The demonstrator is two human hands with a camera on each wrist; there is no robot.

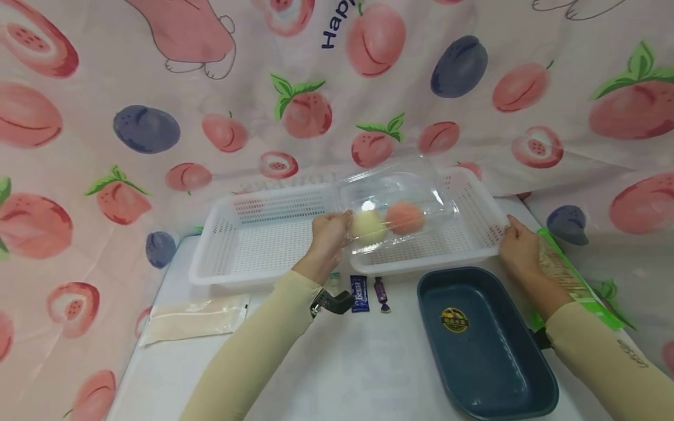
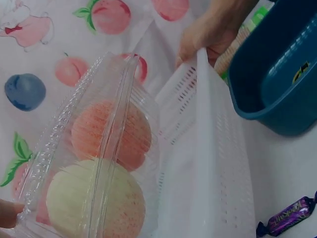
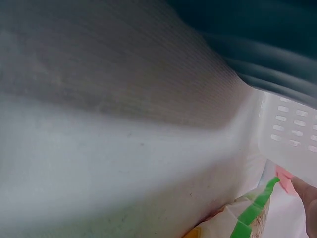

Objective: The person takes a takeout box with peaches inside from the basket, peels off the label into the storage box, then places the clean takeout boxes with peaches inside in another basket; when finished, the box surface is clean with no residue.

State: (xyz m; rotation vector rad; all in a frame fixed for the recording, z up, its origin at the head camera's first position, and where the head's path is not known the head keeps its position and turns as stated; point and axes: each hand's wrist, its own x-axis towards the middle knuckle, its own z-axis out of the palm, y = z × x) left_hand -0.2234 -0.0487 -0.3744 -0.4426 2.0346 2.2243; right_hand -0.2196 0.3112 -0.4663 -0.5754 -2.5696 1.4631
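My left hand (image 1: 327, 242) holds one end of a clear plastic clamshell box (image 1: 392, 181) over the right-hand white basket (image 1: 416, 265). Inside the box sit two round, peach-like fruits, one orange (image 2: 111, 131) and one pale yellow with pink speckles (image 2: 94, 198). In the left wrist view, only a fingertip (image 2: 9, 213) of that hand shows at the box's edge. My right hand (image 1: 520, 248) grips the right rim of the same basket, thumb on top. The right wrist view catches part of that hand (image 3: 308, 203) beside the basket's slotted wall (image 3: 292, 126).
Another white basket (image 1: 274, 240) stands to the left. In front lie a purple wrapped candy (image 1: 381, 294), a blue packet (image 1: 360, 293) and a pale pouch (image 1: 195, 320). A dark blue pan (image 1: 489, 351) sits front right, near a green-edged bag (image 1: 563, 269). Fruit-print cloth (image 1: 316, 58) hangs behind.
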